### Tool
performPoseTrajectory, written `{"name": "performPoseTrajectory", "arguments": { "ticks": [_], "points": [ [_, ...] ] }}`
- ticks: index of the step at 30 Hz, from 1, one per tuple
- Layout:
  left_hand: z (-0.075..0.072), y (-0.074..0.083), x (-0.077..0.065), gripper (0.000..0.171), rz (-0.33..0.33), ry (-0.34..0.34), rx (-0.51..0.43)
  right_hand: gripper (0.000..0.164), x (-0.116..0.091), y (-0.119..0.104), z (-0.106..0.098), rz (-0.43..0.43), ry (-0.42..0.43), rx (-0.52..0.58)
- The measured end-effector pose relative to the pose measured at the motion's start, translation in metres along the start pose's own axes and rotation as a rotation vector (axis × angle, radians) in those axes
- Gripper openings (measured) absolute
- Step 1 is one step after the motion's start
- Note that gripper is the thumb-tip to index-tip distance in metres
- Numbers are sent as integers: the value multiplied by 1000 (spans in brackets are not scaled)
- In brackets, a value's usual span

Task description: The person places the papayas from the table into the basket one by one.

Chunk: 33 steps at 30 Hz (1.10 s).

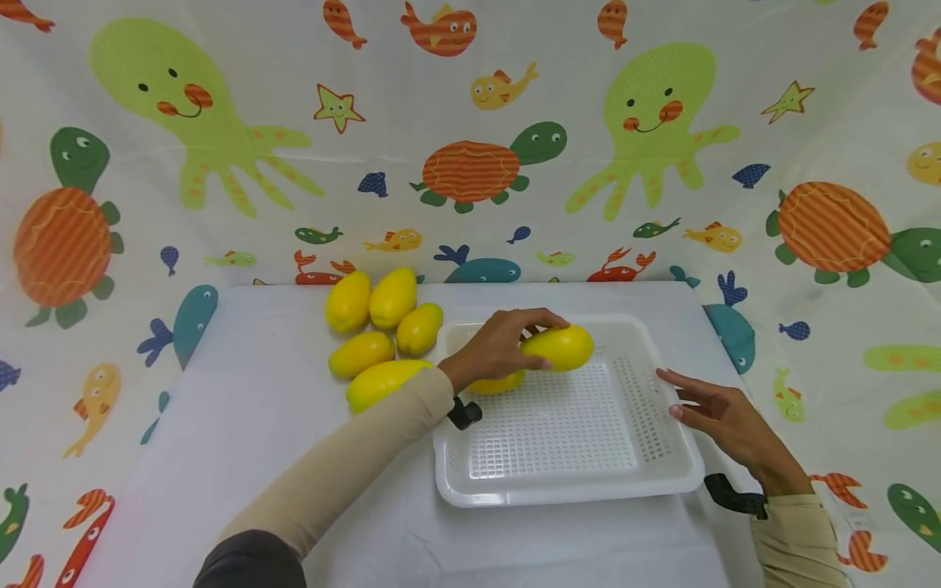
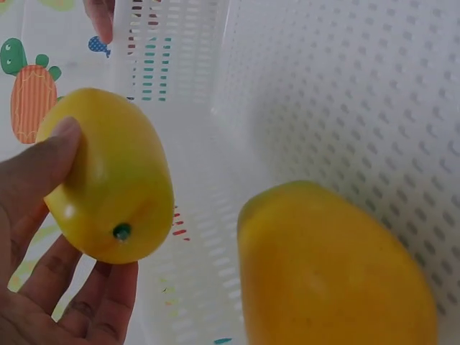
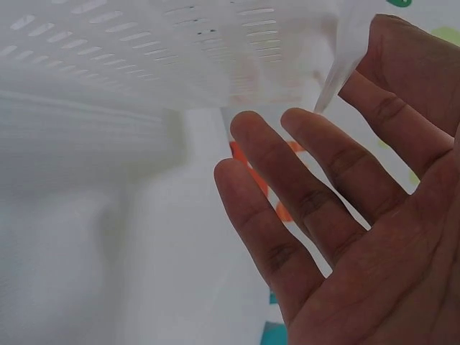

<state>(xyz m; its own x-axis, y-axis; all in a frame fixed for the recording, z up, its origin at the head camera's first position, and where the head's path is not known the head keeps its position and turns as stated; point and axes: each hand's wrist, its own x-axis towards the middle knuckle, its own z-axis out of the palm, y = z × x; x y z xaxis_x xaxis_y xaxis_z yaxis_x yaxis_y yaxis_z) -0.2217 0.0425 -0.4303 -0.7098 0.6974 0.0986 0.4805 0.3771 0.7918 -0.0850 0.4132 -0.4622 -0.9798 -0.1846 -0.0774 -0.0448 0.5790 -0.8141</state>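
My left hand grips a yellow mango, thumb on one side and fingers on the other, over the left part of a white plastic basket. In the left wrist view the mango shows a small green stem spot. Below the hand, a second mango lies inside the basket, partly hidden by the hand in the head view. My right hand is at the basket's right rim, fingers extended; in the right wrist view its fingers are spread beside the perforated wall.
Several more yellow mangoes lie grouped on the white table, left of the basket. The nearest of them is close to the left forearm. A sea-animal printed cloth hangs behind the table.
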Motion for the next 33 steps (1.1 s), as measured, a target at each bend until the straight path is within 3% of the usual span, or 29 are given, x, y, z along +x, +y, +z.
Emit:
{"name": "performPoseTrajectory", "arguments": {
  "ticks": [7, 13, 25, 33],
  "points": [
    [14, -6, 8, 58, -50, -20, -45, 58, 0, 1, 0, 0, 6, 2],
    [23, -9, 15, 57, -60, -25, -29, 59, 0, 0, -1, 6, 9, -13],
    [35, -12, 17, 59, -86, -15, 175, 60, 1, -1, 1, 44, -3, -31],
    [40, -14, 17, 59, -95, -30, 211, 60, 0, 1, 0, 36, -7, -24]
  ]
}}
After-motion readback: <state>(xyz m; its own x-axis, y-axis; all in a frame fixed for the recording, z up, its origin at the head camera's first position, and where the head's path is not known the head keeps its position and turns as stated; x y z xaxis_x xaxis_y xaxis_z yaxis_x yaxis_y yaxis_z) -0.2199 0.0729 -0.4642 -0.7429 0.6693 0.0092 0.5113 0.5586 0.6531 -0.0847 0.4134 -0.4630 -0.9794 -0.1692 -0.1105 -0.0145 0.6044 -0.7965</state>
